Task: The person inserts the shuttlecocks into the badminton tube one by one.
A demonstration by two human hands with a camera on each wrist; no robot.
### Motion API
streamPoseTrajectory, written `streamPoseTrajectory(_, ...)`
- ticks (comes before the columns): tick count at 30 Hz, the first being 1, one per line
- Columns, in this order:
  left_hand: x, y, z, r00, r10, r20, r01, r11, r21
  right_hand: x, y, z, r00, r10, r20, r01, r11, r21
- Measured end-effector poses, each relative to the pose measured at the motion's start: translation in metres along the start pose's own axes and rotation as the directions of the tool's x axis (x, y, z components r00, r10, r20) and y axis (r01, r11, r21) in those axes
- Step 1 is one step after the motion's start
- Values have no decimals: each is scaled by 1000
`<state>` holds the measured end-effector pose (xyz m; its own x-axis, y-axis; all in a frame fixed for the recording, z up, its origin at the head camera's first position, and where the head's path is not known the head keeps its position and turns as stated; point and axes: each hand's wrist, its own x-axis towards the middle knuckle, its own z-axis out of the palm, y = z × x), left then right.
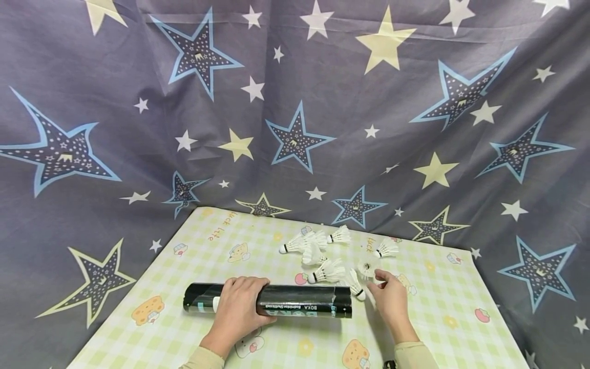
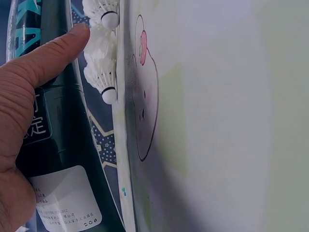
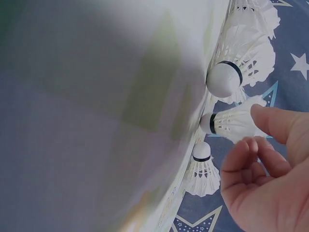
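Note:
My left hand (image 1: 241, 305) grips a long black shuttlecock tube (image 1: 304, 301) around its middle, the tube lying crosswise above the table. In the left wrist view the thumb stretches along the tube (image 2: 58, 116), beside a white printed label (image 2: 67, 198). My right hand (image 1: 391, 302) is to the right of the tube's end. Between its thumb and fingertips it pinches the feather skirt of a white shuttlecock (image 3: 236, 123). This shuttlecock (image 1: 366, 269) stands with its skirt up and its cork down by the table; the fingers cover part of the rim.
Several more white shuttlecocks lie behind the tube, among them one by the tube's right end (image 1: 355, 284), a cluster (image 1: 304, 243) farther back and one at the right (image 1: 387, 249). The table wears a green checked cloth (image 1: 175, 292). A grey star-patterned curtain (image 1: 258, 66) hangs behind.

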<state>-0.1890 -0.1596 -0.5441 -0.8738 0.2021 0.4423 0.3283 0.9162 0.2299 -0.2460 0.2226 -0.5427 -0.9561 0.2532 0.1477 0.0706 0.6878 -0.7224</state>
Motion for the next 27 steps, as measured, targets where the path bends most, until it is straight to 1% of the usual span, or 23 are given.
streamPoseTrajectory(3,0,0,0,1000,-3,-2,3,1000,-1,1,1,1,999,5,-41,-5,1000,2)
streamPoseTrajectory(5,0,0,0,1000,-5,-2,5,1000,-1,1,1,1,999,-8,-52,8,1000,-9)
streamPoseTrajectory(7,1,0,0,1000,-6,0,6,1000,2,1,2,1,999,-26,-23,26,999,-31)
streamPoseTrajectory(11,1,0,0,1000,-3,0,3,1000,7,-1,0,1,996,-60,61,67,991,-116)
streamPoseTrajectory(13,1,0,0,1000,0,-2,0,1000,7,-3,-1,0,995,-60,82,73,985,-159)
streamPoseTrajectory(15,1,0,1,1000,2,-4,-2,1000,5,-4,-2,-1,995,-36,88,53,979,-195)
streamPoseTrajectory(17,1,0,0,1000,3,-6,-3,1000,5,-5,-2,-2,997,1,80,17,975,-222)
streamPoseTrajectory(20,1,0,1,1000,4,-4,-4,1000,7,-6,-2,-2,997,49,66,-32,971,-236)
streamPoseTrajectory(23,0,0,1,1000,3,0,-3,1000,10,-7,0,-2,999,23,47,-12,973,-231)
streamPoseTrajectory(27,-1,0,1,1000,2,5,-2,1000,7,-5,2,-1,997,-58,55,69,973,-221)
